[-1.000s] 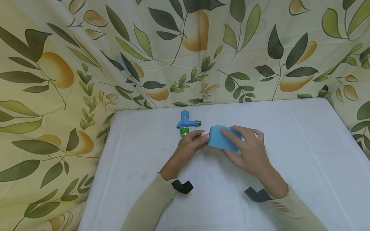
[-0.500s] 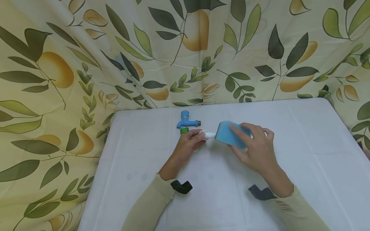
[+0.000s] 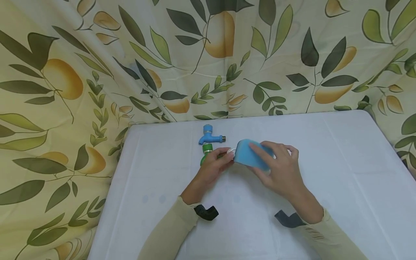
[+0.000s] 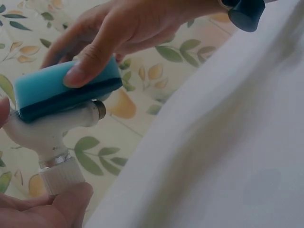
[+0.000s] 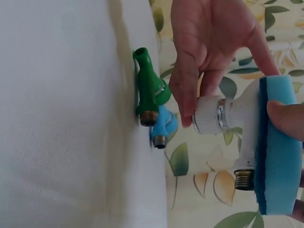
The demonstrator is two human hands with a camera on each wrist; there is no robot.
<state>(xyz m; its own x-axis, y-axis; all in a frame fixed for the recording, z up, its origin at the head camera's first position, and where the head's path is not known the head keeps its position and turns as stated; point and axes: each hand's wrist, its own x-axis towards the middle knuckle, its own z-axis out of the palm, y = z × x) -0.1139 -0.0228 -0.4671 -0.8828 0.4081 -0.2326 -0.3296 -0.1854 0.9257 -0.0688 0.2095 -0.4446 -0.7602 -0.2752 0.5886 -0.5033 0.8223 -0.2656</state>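
My left hand (image 3: 211,166) pinches the ribbed knob of a white tap (image 4: 61,175), holding it up off the table. A brass threaded end shows on the tap in both wrist views. My right hand (image 3: 281,164) grips a light blue sponge (image 3: 248,153) between thumb and fingers. The sponge's dark scouring side (image 5: 262,147) lies along the white tap's body. In the head view the sponge hides most of that tap. Behind my left hand, a blue tap (image 3: 211,138) and a green tap (image 5: 148,90) lie on the table.
A white cloth covers the table (image 3: 341,180). Beyond its back edge hangs a leaf and fruit patterned curtain (image 3: 276,54). Dark bands (image 3: 206,213) are worn at both wrists.
The sponge moved right along the white tap, uncovering part of it, then came back left over it. My left hand stayed nearly in place with its grip on the tap.
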